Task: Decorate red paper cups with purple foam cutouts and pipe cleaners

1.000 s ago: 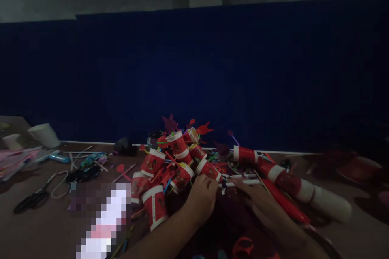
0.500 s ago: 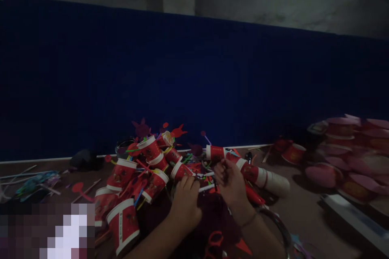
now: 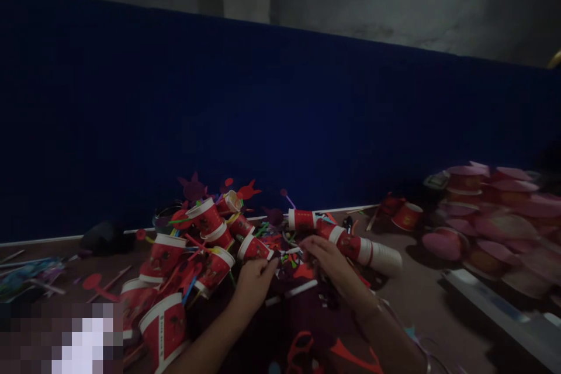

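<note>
My left hand [image 3: 255,281] is closed, its thumb and fingertips pressed together beside a tipped red paper cup [image 3: 254,247]. Whatever the pinch holds is too small and dark to name. Opposite it, my right hand [image 3: 326,258] curls its fingers over a scatter of small coloured pieces [image 3: 280,242]; its fingertips are partly hidden. A white stick-like piece [image 3: 302,288] lies on dark material below and between both hands. Closer to me are red-handled scissors [image 3: 300,346] and a red pointed cut-out [image 3: 350,353].
Several decorated red cups [image 3: 162,257] are heaped on the left. A row of nested cups [image 3: 381,257] lies to the right. Farther right are a blurred pile of red and pink cups [image 3: 495,216] and a long pale box [image 3: 495,304]. A blue panel [image 3: 280,111] stands behind.
The view has shifted slightly, moving the scene left. My right hand has tipped over, fingers now pointing left. The white stick-like piece lies lower, apart from my hands.
</note>
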The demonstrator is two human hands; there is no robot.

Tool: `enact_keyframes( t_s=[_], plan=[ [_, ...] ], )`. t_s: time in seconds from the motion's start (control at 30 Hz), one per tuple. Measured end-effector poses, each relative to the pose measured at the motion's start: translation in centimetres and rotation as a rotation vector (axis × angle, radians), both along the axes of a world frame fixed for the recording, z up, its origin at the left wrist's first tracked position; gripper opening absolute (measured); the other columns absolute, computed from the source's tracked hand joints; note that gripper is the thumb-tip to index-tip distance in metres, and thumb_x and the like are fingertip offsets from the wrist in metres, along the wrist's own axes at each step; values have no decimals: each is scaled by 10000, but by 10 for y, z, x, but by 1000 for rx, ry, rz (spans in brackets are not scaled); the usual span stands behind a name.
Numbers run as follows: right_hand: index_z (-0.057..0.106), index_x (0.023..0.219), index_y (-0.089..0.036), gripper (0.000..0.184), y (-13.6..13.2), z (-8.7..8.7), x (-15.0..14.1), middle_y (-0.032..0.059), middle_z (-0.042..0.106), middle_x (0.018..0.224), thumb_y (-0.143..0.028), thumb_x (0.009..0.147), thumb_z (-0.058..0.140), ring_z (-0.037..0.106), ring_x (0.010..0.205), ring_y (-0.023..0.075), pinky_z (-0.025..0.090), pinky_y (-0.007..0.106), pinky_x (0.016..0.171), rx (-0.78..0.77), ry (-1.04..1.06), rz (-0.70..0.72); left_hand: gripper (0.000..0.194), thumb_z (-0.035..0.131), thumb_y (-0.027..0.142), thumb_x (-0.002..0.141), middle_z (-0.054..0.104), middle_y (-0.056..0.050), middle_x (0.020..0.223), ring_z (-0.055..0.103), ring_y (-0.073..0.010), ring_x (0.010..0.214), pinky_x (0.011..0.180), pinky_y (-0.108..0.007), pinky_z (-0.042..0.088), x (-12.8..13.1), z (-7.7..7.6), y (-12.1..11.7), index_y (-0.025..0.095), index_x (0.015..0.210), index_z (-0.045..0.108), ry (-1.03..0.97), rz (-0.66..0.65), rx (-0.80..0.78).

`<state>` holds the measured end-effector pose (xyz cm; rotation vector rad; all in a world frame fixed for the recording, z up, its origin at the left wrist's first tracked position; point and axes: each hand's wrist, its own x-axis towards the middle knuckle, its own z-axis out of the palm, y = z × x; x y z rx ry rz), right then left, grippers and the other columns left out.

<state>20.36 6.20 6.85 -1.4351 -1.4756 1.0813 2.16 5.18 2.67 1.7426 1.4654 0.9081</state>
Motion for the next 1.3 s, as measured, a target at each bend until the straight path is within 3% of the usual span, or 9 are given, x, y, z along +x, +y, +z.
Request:
enact_keyframes(
  t_s=[0.07, 0.13, 0.23, 0.4, 0.53, 0.67, 0.83, 1.07, 1.3],
  plan=[
    [491, 573, -182, 132, -1, -5, 20, 3, 522, 554, -205, 698, 525, 535, 568, 153, 374, 248, 537, -20, -266, -5, 499, 329, 449, 857, 542, 1, 500, 512, -142, 524, 555, -246, 363, -6, 3, 2, 166, 555, 609, 103, -12, 49],
    [490, 531, -178, 145, -4, -9, 36, 34, 561, 571, -77, 624, 536, 584, 690, 209, 383, 288, 645, -34, -503, -18, 366, 349, 338, 867, 648, -39, 700, 578, -183, 698, 687, -279, 399, -8, 7, 2, 170, 829, 672, 210, -29, 103],
    [574, 633, -156, 182, -11, -15, 48, 99, 647, 712, 6, 575, 516, 610, 819, 274, 379, 327, 722, -65, -773, 11, 364, 399, 182, 822, 637, -123, 998, 546, -241, 940, 836, -359, 381, -7, 12, -2, 132, 1154, 538, 368, -43, 162],
    [612, 887, -117, 281, -16, -16, 44, 161, 674, 916, -35, 654, 479, 612, 894, 284, 386, 330, 737, -74, -1005, 73, 255, 391, 116, 816, 599, -114, 1006, 501, -248, 956, 853, -397, 375, 0, 17, -19, 140, 1007, 558, 532, -159, 243],
    [615, 886, -143, 233, -17, -19, 40, 131, 688, 897, -113, 696, 483, 627, 861, 261, 386, 303, 703, -65, -1065, 100, 84, 554, 201, 771, 612, -29, 926, 509, -212, 894, 826, -374, 389, -4, 15, -40, 204, 854, 568, 590, -335, 280],
    [606, 934, -123, 318, -19, -24, 40, 159, 684, 921, -42, 657, 471, 627, 870, 270, 377, 306, 692, -73, -1109, 71, 247, 680, 324, 681, 617, -31, 936, 517, -211, 894, 823, -367, 402, -9, 5, -56, 191, 857, 568, 688, -462, 253],
    [608, 928, -126, 321, -21, -19, 44, 147, 681, 935, -37, 664, 449, 616, 903, 272, 381, 313, 722, -42, -1105, 35, 171, 577, 250, 745, 627, -77, 928, 548, -230, 879, 785, -382, 421, -6, -12, -63, 156, 887, 589, 820, -461, 202],
    [640, 909, -206, 248, -31, 9, 62, 71, 699, 889, -175, 689, 530, 630, 834, 256, 399, 294, 670, -18, -1038, 58, 194, 557, 160, 695, 630, -98, 899, 554, -227, 846, 753, -361, 413, -7, -26, -65, 147, 884, 597, 829, -486, 209],
    [656, 960, -202, 323, -28, 8, 83, 85, 671, 988, -162, 654, 557, 596, 930, 269, 400, 326, 782, 110, -1020, 7, 378, 570, 167, 636, 593, -127, 1131, 519, -274, 954, 843, -416, 382, -8, -30, -66, 130, 1012, 583, 761, -457, 202]
  ],
)
